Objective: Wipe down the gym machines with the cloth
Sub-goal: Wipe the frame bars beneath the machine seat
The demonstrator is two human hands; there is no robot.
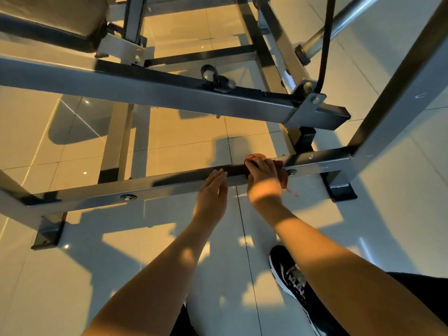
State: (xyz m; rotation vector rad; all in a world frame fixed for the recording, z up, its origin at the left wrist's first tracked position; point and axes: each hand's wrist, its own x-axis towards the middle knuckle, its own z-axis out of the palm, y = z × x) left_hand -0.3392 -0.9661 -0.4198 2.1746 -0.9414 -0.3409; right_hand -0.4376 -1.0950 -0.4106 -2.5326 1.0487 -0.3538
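A grey steel gym machine frame fills the view. Its low front crossbar (135, 187) runs from lower left to the right upright. My right hand (263, 177) presses a reddish cloth (282, 174) onto the top of this bar, with cloth bunched beyond the fingers and hanging below the wrist. Just left of it, my left hand (213, 190) rests flat against the bar's front face, fingers together and extended, holding nothing.
A higher crossbar (169, 93) with a small black wheel (208, 75) runs behind. A slanted upright (397, 98) rises at right, with a black cable (324, 44) and chrome tube (344, 23). A padded seat (48, 18) sits top left. My black shoe (291, 275) stands on the tiled floor.
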